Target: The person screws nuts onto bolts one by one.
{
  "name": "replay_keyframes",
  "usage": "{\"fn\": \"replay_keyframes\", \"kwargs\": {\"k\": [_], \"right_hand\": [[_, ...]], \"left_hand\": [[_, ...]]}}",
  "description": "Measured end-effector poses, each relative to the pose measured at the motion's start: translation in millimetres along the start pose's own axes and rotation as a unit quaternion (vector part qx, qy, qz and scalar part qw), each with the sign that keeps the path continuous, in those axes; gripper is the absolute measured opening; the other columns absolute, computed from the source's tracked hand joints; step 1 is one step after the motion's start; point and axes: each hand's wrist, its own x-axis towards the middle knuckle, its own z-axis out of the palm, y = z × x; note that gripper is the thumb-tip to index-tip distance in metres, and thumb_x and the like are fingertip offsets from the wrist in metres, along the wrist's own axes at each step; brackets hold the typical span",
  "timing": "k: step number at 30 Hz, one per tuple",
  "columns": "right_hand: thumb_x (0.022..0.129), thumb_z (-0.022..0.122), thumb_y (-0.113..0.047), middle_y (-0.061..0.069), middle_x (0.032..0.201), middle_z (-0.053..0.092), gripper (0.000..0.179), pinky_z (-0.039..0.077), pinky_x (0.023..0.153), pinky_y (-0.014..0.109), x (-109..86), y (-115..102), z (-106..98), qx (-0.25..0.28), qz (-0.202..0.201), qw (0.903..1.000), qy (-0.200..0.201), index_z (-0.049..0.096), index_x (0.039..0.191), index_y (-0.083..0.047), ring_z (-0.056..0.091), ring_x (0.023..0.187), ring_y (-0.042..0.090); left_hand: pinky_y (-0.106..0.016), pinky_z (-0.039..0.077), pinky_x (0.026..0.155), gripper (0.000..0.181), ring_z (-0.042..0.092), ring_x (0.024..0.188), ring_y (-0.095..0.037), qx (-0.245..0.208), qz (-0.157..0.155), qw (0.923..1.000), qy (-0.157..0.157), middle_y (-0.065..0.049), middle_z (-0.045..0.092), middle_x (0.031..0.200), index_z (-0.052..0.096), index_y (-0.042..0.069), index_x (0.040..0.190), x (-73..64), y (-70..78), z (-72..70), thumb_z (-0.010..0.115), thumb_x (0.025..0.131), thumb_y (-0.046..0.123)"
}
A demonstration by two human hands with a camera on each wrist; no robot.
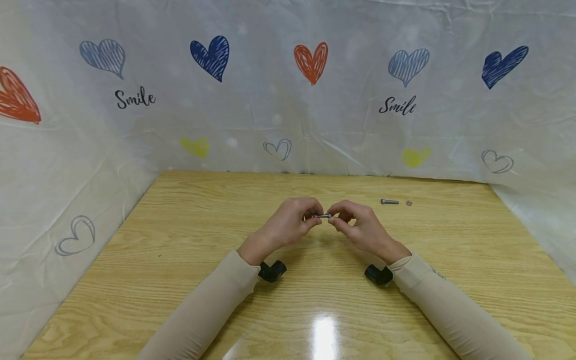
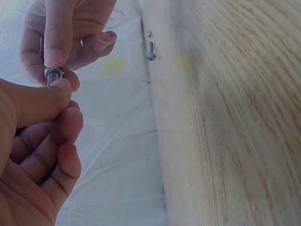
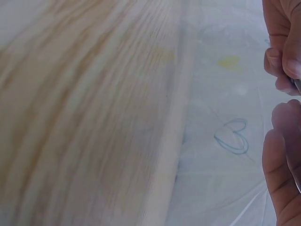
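Observation:
Over the middle of the table, my left hand [image 1: 290,220] pinches a small metal bolt [image 1: 323,216] between thumb and fingers. Its thread lies roughly level, pointing toward my right hand [image 1: 362,227]. In the left wrist view a hex nut [image 2: 49,71] sits around the end of the threaded shank [image 2: 52,79]. My right thumb and fingers pinch that nut. The bolt's head is hidden in my left fingers. In the right wrist view both hands show only partly at the right edge, with a dark sliver of the bolt [image 3: 295,82].
Farther back to the right, a second bolt [image 1: 390,202] lies on the wooden table [image 1: 180,225] with a loose nut [image 1: 409,203] beside it. A white sheet with printed hearts [image 1: 252,110] hangs behind the table. Black wrist mounts [image 1: 272,271] show below both hands.

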Motion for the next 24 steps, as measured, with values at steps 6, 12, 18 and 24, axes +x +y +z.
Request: {"fn": "replay_keyframes", "kwargs": {"k": [6, 12, 18, 24], "right_hand": [[0.089, 0.063, 0.005, 0.009, 0.082, 0.064, 0.015, 0.047, 0.059, 0.032, 0.3, -0.9, -0.3, 0.009, 0.009, 0.9999, -0.007, 0.064, 0.103, 0.001, 0.058, 0.064, 0.019], [0.089, 0.063, 0.005, 0.008, 0.083, 0.064, 0.014, 0.047, 0.060, 0.032, 0.2, -1.6, -0.4, 0.014, 0.013, 0.9998, -0.010, 0.065, 0.103, 0.000, 0.056, 0.064, 0.017], [0.090, 0.063, 0.004, 0.007, 0.085, 0.064, 0.014, 0.047, 0.061, 0.031, 0.2, 0.5, 0.0, 0.018, 0.009, 0.9997, -0.010, 0.064, 0.103, 0.000, 0.055, 0.064, 0.015], [0.091, 0.061, 0.003, 0.006, 0.087, 0.065, 0.014, 0.048, 0.060, 0.031, 0.1, 1.3, 0.3, 0.031, 0.012, 0.9993, -0.015, 0.064, 0.104, -0.001, 0.055, 0.063, 0.017]], "left_hand": [[-0.022, 0.047, 0.063, 0.009, 0.054, 0.071, -0.009, -0.001, 0.022, 0.9996, 0.016, 0.001, 0.062, 0.085, 0.065, 0.009, 0.091, 0.2, -0.5, -0.4, 0.071, 0.086, 0.004], [-0.022, 0.046, 0.062, 0.013, 0.053, 0.070, -0.009, -0.002, 0.040, 0.9989, 0.026, 0.000, 0.062, 0.085, 0.065, 0.009, 0.089, 0.5, -1.7, 0.0, 0.073, 0.083, 0.001], [-0.021, 0.046, 0.062, 0.013, 0.053, 0.069, -0.009, 0.003, 0.054, 0.9980, 0.034, 0.000, 0.063, 0.084, 0.067, 0.008, 0.088, 0.8, -1.6, -0.1, 0.075, 0.081, 0.000], [-0.020, 0.047, 0.063, 0.011, 0.054, 0.070, -0.008, 0.008, 0.061, 0.9974, 0.036, 0.001, 0.063, 0.084, 0.068, 0.007, 0.088, 0.8, -1.7, 0.1, 0.075, 0.081, 0.001]]}}
